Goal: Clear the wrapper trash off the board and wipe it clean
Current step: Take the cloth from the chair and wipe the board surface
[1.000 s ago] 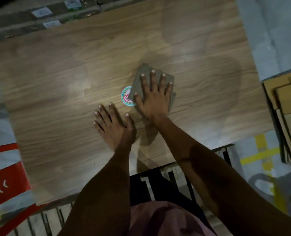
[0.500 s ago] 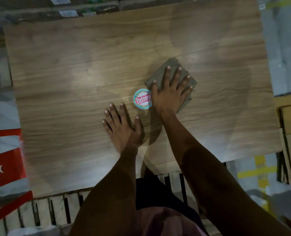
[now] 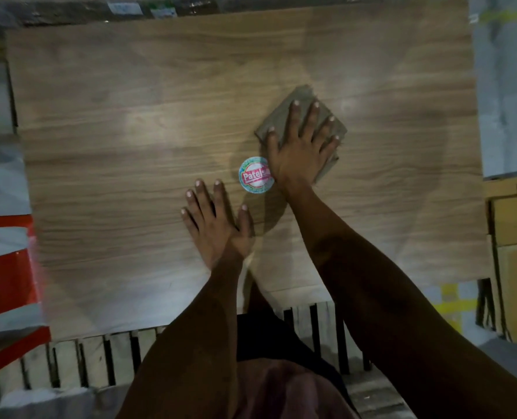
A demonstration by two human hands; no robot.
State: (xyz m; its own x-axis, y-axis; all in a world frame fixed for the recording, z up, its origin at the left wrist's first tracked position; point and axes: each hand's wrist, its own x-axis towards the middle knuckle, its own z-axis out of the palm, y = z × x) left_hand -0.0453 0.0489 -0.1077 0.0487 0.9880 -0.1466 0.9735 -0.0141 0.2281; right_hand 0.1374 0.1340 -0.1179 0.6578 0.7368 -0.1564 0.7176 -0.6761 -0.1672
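Overhead view of a wood-grain board that fills most of the frame, lying on a slatted wooden support visible along its near edge at 6 o'clock. The right hand lies flat, palm down and fingers spread, pressing a folded grey-brown cloth against the board slightly right of centre; the cloth shows as a diamond shape, its corners projecting beyond the fingertips toward 12 o'clock and beyond the little finger toward 3 o'clock. The hand does not curl around the cloth: it bears on it with an open palm. The left hand rests palm down directly on the bare board, fingers extended and slightly splayed, holding nothing; it lies toward 7 o'clock from the right hand, the two being apart. Between them, just beside the right hand's thumb edge, a round sticker with a red band of white lettering and a pale green-blue rim lies flat on the board; the heel of the right hand overlaps or touches its right rim. No wrapper is seen on the visible board surface. Both forearms enter from 6 o'clock, the right one crossing the near edge of the board. A red and white object lies off the board at 8 o'clock, and stacked cardboard stands at 4 o'clock.
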